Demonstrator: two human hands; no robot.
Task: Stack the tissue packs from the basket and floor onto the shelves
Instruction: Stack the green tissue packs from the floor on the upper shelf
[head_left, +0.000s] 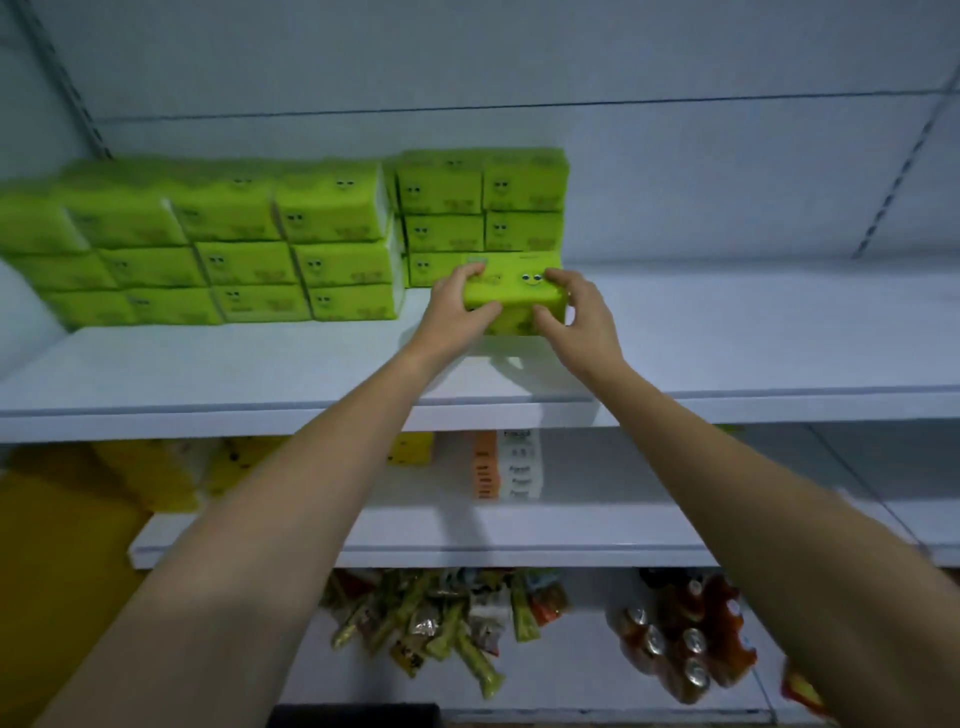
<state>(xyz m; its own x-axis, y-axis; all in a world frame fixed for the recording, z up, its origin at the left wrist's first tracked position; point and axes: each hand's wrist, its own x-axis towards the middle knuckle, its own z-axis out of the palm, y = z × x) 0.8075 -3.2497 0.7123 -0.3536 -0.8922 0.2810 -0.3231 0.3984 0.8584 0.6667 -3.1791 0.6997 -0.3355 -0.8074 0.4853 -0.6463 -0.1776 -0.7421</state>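
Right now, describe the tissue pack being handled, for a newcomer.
On the upper white shelf, stacked green packs fill the left. One green pack is in front of the rightmost stack. It alone is gripped at both ends, by left hand and right hand.

The nearest tissue pack (514, 293) was lime green, printed with two black-and-white cartoon eyes and a smile. The stacked packs (332, 249) wore the same green with small dark faces. The shelf (208, 374) was pale white-grey. Lower down were yellow packs (156, 483), an orange-and-white pack (506, 467), green and yellow snack packets (441, 623), and reddish-orange bottles (685, 639) with silvery caps.
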